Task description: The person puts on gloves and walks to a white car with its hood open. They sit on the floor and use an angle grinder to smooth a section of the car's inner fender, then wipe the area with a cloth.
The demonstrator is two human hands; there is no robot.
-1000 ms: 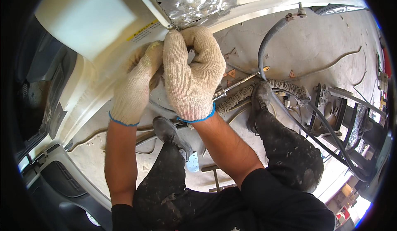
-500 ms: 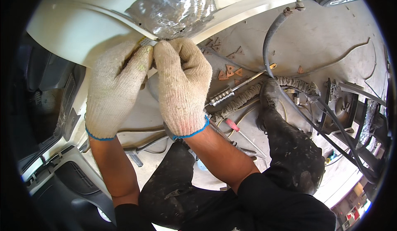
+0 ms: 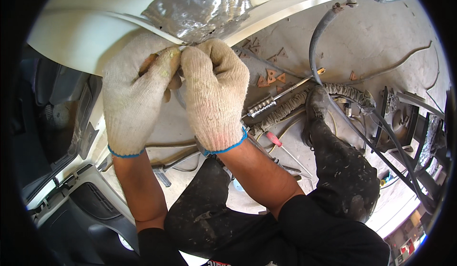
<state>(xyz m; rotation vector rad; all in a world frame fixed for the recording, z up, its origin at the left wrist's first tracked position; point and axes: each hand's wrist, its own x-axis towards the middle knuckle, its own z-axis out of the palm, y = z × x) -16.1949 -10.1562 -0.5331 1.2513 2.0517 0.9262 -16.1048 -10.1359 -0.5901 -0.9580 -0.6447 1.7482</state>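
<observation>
Dusty concrete floor (image 3: 395, 47) beneath white panel (image 3: 90, 32), silvery foil patch (image 3: 200, 6), curved edge.

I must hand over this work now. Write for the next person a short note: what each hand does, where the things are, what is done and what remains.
Left hand: gloved, fingers pinched at the lower edge of the white body panel, just under the crinkled foil patch.
Right hand: gloved, knuckle to knuckle with the left, gripping the same spot. What is between the fingers is hidden.
On the floor: a metal tool with a ribbed head, a red-handled screwdriver, a corrugated hose, orange triangular scraps.
Done: foil patch sits on the panel.
Left: the edge work under the hands looks unfinished.
</observation>
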